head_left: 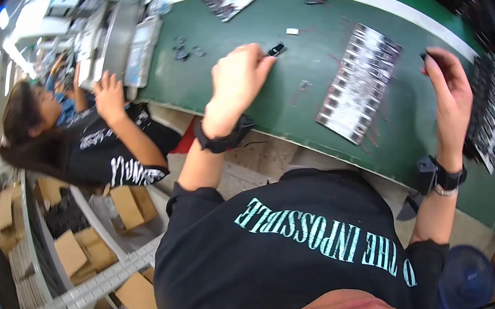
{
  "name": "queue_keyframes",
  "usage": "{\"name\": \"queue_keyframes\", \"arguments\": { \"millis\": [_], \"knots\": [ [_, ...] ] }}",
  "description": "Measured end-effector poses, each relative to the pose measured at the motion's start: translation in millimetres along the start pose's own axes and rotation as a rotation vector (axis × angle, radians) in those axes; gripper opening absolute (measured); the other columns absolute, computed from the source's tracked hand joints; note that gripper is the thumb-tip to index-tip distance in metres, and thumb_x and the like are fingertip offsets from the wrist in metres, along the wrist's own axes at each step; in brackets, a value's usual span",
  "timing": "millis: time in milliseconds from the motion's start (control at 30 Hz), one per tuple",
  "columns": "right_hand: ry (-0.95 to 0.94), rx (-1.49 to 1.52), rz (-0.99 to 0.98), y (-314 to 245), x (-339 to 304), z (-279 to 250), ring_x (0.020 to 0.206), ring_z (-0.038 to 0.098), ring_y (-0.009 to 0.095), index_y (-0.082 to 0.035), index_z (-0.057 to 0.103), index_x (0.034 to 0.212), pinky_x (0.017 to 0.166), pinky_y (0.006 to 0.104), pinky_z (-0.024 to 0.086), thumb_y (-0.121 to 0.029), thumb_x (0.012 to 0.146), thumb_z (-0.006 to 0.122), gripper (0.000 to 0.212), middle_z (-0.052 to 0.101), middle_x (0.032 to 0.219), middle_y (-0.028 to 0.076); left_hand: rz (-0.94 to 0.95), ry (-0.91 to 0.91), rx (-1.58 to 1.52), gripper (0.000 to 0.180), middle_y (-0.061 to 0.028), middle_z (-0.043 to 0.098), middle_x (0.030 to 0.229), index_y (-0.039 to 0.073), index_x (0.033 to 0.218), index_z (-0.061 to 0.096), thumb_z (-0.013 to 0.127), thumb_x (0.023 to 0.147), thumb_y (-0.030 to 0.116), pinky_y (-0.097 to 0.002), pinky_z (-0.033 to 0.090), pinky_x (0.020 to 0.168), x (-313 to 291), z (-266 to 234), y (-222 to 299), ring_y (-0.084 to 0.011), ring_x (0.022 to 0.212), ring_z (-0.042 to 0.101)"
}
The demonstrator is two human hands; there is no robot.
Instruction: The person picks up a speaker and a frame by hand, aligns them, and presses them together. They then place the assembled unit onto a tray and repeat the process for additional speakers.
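Observation:
My left hand (pixel 238 79) is over the green table, its fingers curled. At its thumb and fingertips is a small black plastic part (pixel 276 49), apparently pinched. Further right, my right hand (pixel 452 92) is raised with thumb and forefinger closed on a small dark piece (pixel 424 55), too small to name. Between the hands lies a whitish board (pixel 356 81) with rows of small black parts along both long edges and thin reddish wires sticking out. A small white block (pixel 292 31) rests just beyond the left hand's black part.
Several dark bits (pixel 183 51) lie left of my left hand. A second board of parts (pixel 228 0) is at the far side, and a stack of such boards (pixel 489 115) at the right. A co-worker's hand (pixel 109 97) is at the left by grey equipment (pixel 120 42). Cardboard boxes (pixel 132 205) stand lower left.

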State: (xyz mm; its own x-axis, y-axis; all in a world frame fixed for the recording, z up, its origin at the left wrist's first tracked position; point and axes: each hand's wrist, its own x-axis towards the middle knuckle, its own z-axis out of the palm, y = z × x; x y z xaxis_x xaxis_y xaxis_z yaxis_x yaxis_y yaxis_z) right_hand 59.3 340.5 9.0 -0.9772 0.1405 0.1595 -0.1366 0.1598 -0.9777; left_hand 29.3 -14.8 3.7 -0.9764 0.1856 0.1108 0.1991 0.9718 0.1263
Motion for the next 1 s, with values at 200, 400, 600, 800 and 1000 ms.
{"name": "queue_keyframes", "arguments": {
  "millis": [200,400,600,800,1000],
  "knots": [
    [-0.044,0.138,-0.077,-28.2,10.8,5.9,0.092,0.060,0.011,0.000,0.064,0.115,0.088,0.0242,0.045,-0.010,0.095,0.062,0.022,0.064,0.102,0.003,0.064,0.071,-0.118,0.018,-0.0109,0.067,0.084,0.008,0.084,0.064,0.068,0.086,0.025,-0.0420,0.053,0.063,9.4,-17.3,22.0,-0.0331,0.074,0.066],
    [-0.096,0.223,-0.075,-9.5,10.5,13.3,0.091,0.060,0.010,-0.001,0.064,0.115,0.087,0.0233,0.045,-0.010,0.095,0.062,0.022,0.064,0.100,0.002,0.329,0.094,-0.144,0.010,-0.0079,0.066,0.085,0.009,0.092,0.068,0.067,0.086,0.017,-0.0384,0.052,0.065,35.4,-15.2,22.3,-0.0290,0.073,0.065],
    [-0.087,0.212,0.048,-6.7,3.8,19.0,0.090,0.058,0.008,-0.001,0.065,0.114,0.085,0.0220,0.045,-0.010,0.095,0.063,0.020,0.064,0.099,0.001,0.554,0.030,-0.188,0.014,-0.0064,0.066,0.089,0.009,0.097,0.069,0.069,0.083,0.013,-0.0356,0.052,0.066,41.4,-12.1,13.6,-0.0270,0.074,0.066],
    [-0.123,0.151,-0.072,-11.8,-2.3,31.1,0.091,0.059,0.008,-0.002,0.066,0.111,0.084,0.0219,0.046,-0.006,0.094,0.063,0.018,0.063,0.099,0.000,0.398,-0.121,-0.376,0.022,-0.0094,0.068,0.091,0.007,0.106,0.069,0.069,0.085,0.012,-0.0317,0.053,0.065,48.2,-17.5,41.0,-0.0215,0.074,0.068],
    [-0.154,-0.174,-0.291,-16.2,-7.4,48.2,0.089,0.060,0.008,-0.001,0.066,0.106,0.080,0.0217,0.049,-0.003,0.092,0.065,0.015,0.065,0.098,0.000,0.502,-0.212,-0.725,0.026,-0.0111,0.071,0.086,0.006,0.112,0.067,0.064,0.087,0.009,-0.0318,0.055,0.066,57.1,-10.4,104.7,-0.0261,0.068,0.069]
  ]
}}
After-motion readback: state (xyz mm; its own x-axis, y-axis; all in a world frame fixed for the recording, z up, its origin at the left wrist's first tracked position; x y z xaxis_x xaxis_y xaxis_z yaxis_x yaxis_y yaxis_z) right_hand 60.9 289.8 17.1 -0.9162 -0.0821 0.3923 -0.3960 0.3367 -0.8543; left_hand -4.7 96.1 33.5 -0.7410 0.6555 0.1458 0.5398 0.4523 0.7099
